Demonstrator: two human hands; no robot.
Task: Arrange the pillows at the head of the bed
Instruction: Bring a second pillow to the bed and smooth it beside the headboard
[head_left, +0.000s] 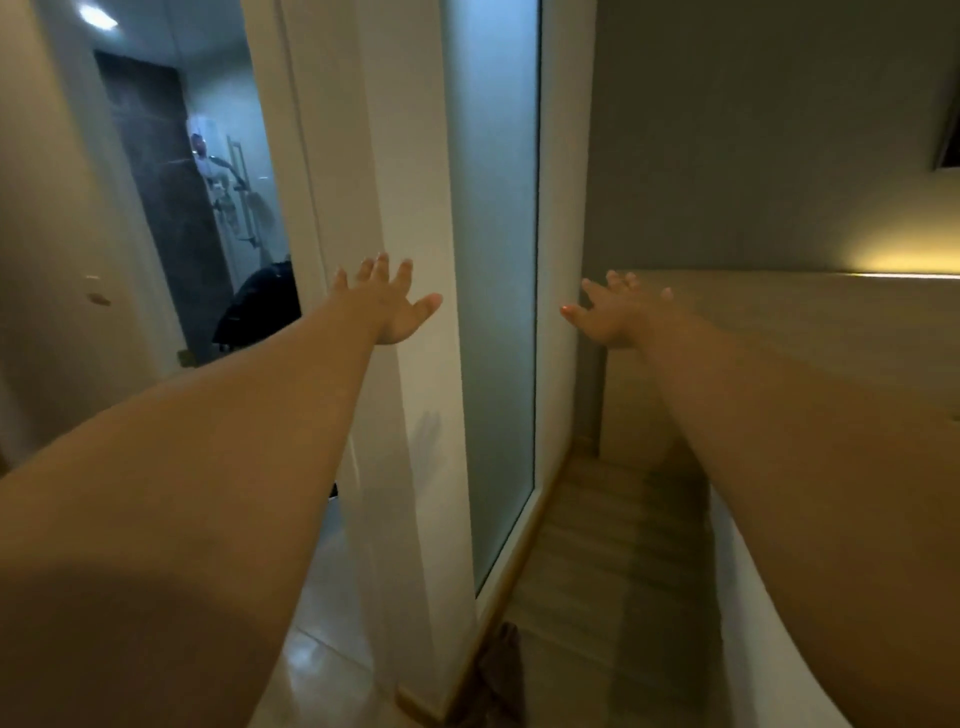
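Both my arms stretch straight forward at chest height. My left hand (390, 304) is spread, palm down, in front of a white wall corner, holding nothing. My right hand (615, 309) is also spread and empty, just left of a light wooden headboard (810, 332). A strip of white bedding (748, 613) shows under my right forearm at the lower right. No pillow is in view.
A frosted glass panel (493, 312) in a white frame stands straight ahead. An open doorway (218, 218) at the left leads to a dim tiled bathroom. A narrow wooden floor strip (597, 561) runs between the glass wall and the bed. A lit strip glows above the headboard.
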